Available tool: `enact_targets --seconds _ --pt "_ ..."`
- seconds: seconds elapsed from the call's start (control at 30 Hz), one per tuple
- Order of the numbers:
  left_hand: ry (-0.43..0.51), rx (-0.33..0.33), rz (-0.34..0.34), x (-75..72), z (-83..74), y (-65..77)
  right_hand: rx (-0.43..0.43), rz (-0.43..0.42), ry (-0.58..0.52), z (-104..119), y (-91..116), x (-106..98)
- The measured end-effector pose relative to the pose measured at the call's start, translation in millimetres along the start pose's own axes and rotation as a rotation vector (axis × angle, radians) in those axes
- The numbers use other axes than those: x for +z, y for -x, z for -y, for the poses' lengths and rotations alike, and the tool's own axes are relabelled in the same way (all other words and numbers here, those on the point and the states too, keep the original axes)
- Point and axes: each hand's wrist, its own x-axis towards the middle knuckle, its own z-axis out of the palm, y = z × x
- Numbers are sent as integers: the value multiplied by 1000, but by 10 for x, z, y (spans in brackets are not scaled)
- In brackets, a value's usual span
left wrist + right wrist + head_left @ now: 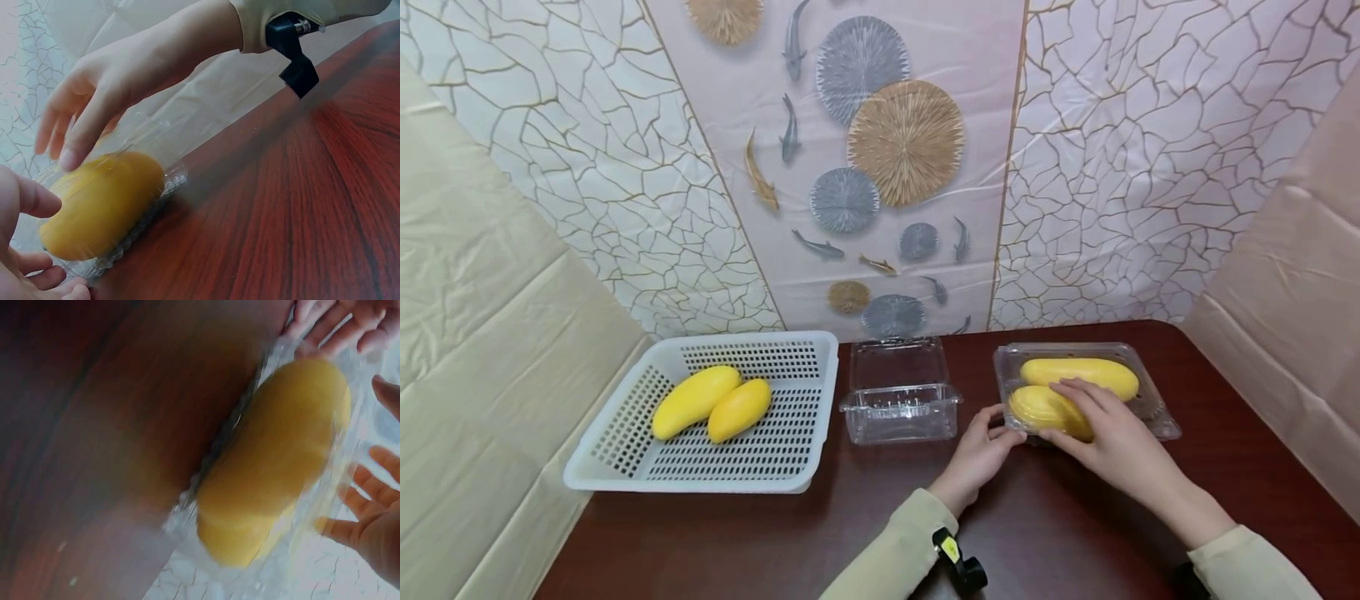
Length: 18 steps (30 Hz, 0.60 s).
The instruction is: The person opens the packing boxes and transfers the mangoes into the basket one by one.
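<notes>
A clear plastic clamshell box [1153, 408] sits on the dark red wooden table [1075, 533], at the right side near the far edge, and it holds two smooth, elongated yellow mangoes side by side — the near mango [1037, 408] under the hand, the far mango [1078, 372] behind it. The right hand [1108, 437] lies over the box with fingers straight and spread, pressing down on top rather than curling round anything. The left hand [979, 454] touches the box's left end, fingers loosely bent — not plainly gripping. To the left stands an empty clear box [900, 400] with its lid up, and beyond it a white slotted basket [625, 467] with two more mangoes [711, 402].
</notes>
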Motion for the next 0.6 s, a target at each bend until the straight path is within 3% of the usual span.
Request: enact_targets --seconds 0.27,0.5,0.6 --pt "7 -26 12 -24 23 -11 -104 80 76 59 -104 116" --pt "18 -3 29 -38 43 -34 -298 95 225 56 -157 113" --pt "6 -1 13 -26 43 -39 -342 98 266 68 -183 115"
